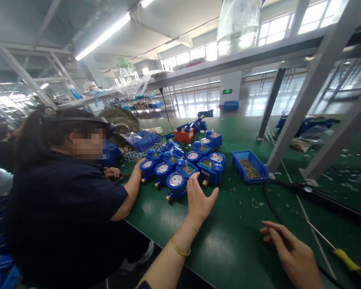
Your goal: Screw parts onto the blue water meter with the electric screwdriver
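Observation:
My left hand [199, 200] is open, thumb spread wide, its fingertips beside the nearest blue water meter [177, 180]; whether they touch it I cannot tell. That meter has a round white dial, a small display and a brass fitting. Several like it stand grouped around it, among them a meter [210, 168] just behind my hand. Over the table at lower right, my right hand [293, 255] has loosely bent fingers and nothing visible in them. A screwdriver [345, 259] with a yellow handle lies to its right.
A blue bin [236, 164] of small screws stands right of the meters. A black cable leads to a dark rod-like tool [333, 200] near grey shelf posts [307, 80]. At left, a co-worker [69, 200] reaches toward the meters. Farther back is an orange box [184, 135].

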A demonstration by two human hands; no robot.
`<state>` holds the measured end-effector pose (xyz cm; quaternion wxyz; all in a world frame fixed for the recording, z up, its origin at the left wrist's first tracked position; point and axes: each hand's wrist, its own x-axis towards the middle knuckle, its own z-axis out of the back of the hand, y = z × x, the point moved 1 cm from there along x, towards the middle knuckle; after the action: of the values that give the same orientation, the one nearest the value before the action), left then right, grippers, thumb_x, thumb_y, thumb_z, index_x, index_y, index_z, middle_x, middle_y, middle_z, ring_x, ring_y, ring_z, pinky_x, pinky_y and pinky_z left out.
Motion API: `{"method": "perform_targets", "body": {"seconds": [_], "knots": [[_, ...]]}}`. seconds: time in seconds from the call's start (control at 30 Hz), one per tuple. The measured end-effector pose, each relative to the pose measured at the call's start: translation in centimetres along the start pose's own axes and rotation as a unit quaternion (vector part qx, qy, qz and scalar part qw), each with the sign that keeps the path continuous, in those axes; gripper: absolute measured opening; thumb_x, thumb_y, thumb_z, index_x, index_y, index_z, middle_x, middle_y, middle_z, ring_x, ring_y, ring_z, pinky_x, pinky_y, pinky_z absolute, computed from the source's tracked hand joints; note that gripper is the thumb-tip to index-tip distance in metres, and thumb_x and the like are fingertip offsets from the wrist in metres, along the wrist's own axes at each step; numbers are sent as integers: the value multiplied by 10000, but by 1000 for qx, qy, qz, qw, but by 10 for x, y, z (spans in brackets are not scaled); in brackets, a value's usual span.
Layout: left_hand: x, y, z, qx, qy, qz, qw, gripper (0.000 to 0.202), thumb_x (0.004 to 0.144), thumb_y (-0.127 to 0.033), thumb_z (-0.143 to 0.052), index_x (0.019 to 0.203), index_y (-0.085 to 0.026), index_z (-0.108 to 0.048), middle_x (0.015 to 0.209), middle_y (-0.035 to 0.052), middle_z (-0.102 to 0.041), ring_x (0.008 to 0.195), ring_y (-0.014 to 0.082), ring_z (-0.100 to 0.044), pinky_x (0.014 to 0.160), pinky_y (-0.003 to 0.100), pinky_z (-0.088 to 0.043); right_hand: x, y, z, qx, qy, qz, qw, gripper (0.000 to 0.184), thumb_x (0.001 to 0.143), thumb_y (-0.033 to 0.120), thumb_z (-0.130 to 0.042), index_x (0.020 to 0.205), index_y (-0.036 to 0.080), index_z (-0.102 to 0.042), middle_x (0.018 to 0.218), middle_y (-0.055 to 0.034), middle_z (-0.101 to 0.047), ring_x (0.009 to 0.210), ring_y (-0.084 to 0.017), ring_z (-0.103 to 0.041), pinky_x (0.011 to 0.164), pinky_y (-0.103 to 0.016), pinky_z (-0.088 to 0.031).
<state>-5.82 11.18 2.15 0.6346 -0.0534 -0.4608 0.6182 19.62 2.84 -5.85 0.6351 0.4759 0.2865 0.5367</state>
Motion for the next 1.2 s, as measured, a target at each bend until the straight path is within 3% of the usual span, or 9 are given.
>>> {"method": "perform_targets", "body": {"seconds": [0.1, 0.17, 0.27, 0.43, 0.53, 0.67, 0.8, 0.93, 1.2], "knots": [[31, -11, -24, 115, 2, -20, 993, 1026, 745, -450, -867, 1514, -93, -289, 1527, 256, -442, 1444, 408, -412, 1221, 594, -331, 2, 1, -4, 0, 6, 18, 1000, 465, 848, 648, -540, 972, 258, -758, 836, -54, -754, 678, -216, -719, 668, -313, -617], [51, -19, -36, 182, 16, -24, 983, 1139, 731, -521, -873, 1548, -45, -239, 1522, 291, -445, 1441, 425, -418, 1251, 629, -250, 3, 2, -6, 6, 11, 30, 999, 446, 861, 623, -542, 967, 248, -758, 805, -49, -744, 652, -202, -705, 659, -297, -607], [73, -26, -48, 254, 38, -14, 966, 1172, 751, -594, -833, 1560, 8, -236, 1408, 305, -551, 1370, 433, -499, 1260, 668, -156, 4, 3, -8, 16, 13, 37, 999, 433, 876, 598, -539, 964, 233, -756, 778, -48, -733, 631, -193, -692, 641, -288, -591], [86, -28, -54, 288, 39, 7, 957, 1200, 733, -605, -820, 1537, 87, -260, 1300, 312, -609, 1327, 434, -541, 1269, 612, -190, 7, 8, -7, 34, 1, 29, 999, 430, 903, 579, -518, 973, 221, -745, 764, -45, -720, 620, -189, -679, 634, -293, -576], [73, -30, -55, 289, 34, -44, 956, 1180, 708, -534, -834, 1537, 83, -263, 1335, 308, -574, 1326, 433, -530, 1276, 607, -187, 10, 17, -3, 38, 5, 23, 999, 443, 896, 579, -515, 972, 208, -745, 758, -54, -720, 615, -196, -682, 622, -302, -577], [36, -30, -59, 278, 24, -119, 953, 1098, 677, -395, -866, 1543, -8, -311, 1405, 282, -506, 1353, 439, -488, 1263, 630, -237, 11, 21, 1, 41, 3, 19, 999, 440, 888, 566, -518, 967, 195, -741, 758, -64, -721, 622, -202, -684, 620, -312, -576], [2, -22, -59, 234, -13, -196, 952, 1012, 689, -271, -869, 1528, -104, -327, 1419, 240, -470, 1326, 417, -489, 1163, 607, -431, 10, 14, -1, 46, -17, 17, 999, 435, 915, 543, -500, 988, 185, -735, 758, -59, -711, 625, -191, -671, 627, -309, -567], [-12, -12, -46, 171, -13, -243, 955, 1036, 660, -206, -886, 1523, -164, -316, 1450, 218, -427, 1322, 417, -469, 1054, 549, -552, 10, 13, -1, 42, -3, 12, 999, 442, 915, 544, -508, 997, 171, -731, 775, -63, -714, 627, -186, -672, 647, -311, -574], [-30, 4, -13, 63, 24, -302, 951, 1061, 675, -221, -867, 1539, -152, -254, 1470, 238, -421, 1359, 408, -434, 1084, 591, -523, 9, 20, 3, 36, -41, 7, 999, 464, 888, 582, -574, 1083, 178, -695, 856, -65, -746, 687, -192, -715, 693, -319, -607]]}}
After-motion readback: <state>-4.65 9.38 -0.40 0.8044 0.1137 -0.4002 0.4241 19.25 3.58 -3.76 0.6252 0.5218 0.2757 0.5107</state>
